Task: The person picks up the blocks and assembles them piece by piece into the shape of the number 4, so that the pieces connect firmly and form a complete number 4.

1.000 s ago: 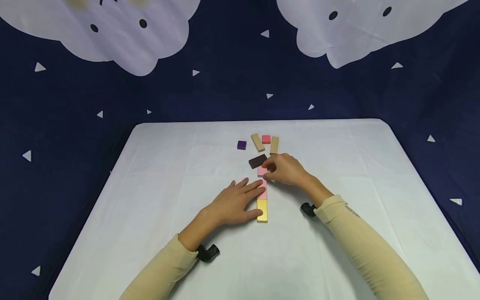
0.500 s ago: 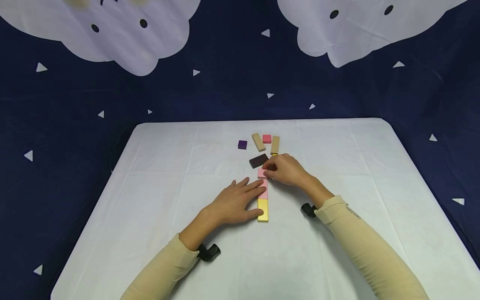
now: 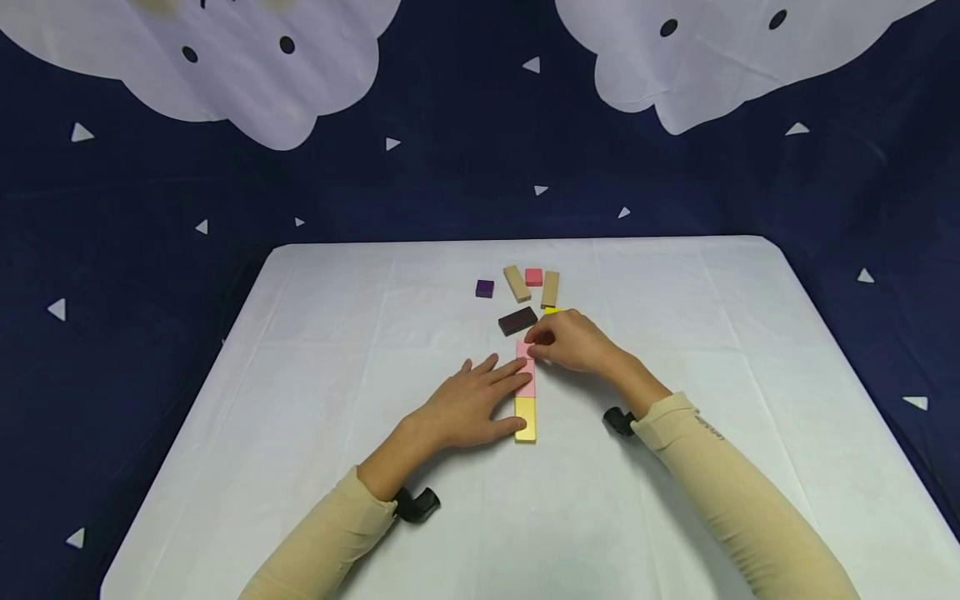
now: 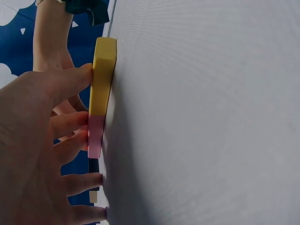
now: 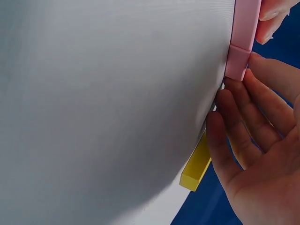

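My left hand (image 3: pixel 467 408) lies with spread fingers over a row of flat blocks. Its thumb touches the pale yellow block (image 3: pixel 529 410), and two fingers rest on the long pink block (image 3: pixel 528 391). At the row's far end, my right hand (image 3: pixel 576 340) pinches a small pink block (image 3: pixel 521 351) between thumb and fingertips. In the right wrist view that small block (image 5: pixel 237 63) sits end to end against the long pink one (image 5: pixel 245 26). A bright yellow block (image 5: pixel 197 166) lies beside the right hand's outer fingers, mostly hidden in the head view.
Just beyond the row lies a dark brown block (image 3: pixel 517 322). Farther back are two tan blocks (image 3: pixel 517 284), a coral-pink square (image 3: pixel 533 277) and a dark purple square (image 3: pixel 484 289). A white cloth covers the table (image 3: pixel 360 333); a navy patterned curtain (image 3: pixel 465 192) hangs behind.
The small pink block has slid toward me in my right hand, closing the gap to the long pink block. The left hand stays in place.
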Motion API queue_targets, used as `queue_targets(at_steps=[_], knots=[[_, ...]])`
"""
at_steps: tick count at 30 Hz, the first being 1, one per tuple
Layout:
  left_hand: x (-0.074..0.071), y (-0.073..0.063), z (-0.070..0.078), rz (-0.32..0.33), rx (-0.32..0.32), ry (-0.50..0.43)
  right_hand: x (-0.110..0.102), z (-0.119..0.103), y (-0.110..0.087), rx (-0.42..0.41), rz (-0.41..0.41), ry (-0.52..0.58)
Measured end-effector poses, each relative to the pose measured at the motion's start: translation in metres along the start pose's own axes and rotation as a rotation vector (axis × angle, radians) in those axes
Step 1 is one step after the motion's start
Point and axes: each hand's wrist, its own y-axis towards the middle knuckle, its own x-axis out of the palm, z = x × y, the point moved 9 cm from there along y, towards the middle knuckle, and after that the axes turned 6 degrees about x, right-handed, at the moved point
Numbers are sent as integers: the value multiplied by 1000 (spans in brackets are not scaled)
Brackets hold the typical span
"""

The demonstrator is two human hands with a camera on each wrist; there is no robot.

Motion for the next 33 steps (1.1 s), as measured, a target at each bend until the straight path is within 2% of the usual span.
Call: queue_targets(at_steps=[13, 33], knots=[[2, -2, -1, 6, -1, -21, 3, 0, 0, 9, -25, 7], [0, 0, -1, -6, -6, -14, 3, -1, 0, -16, -11, 13]])
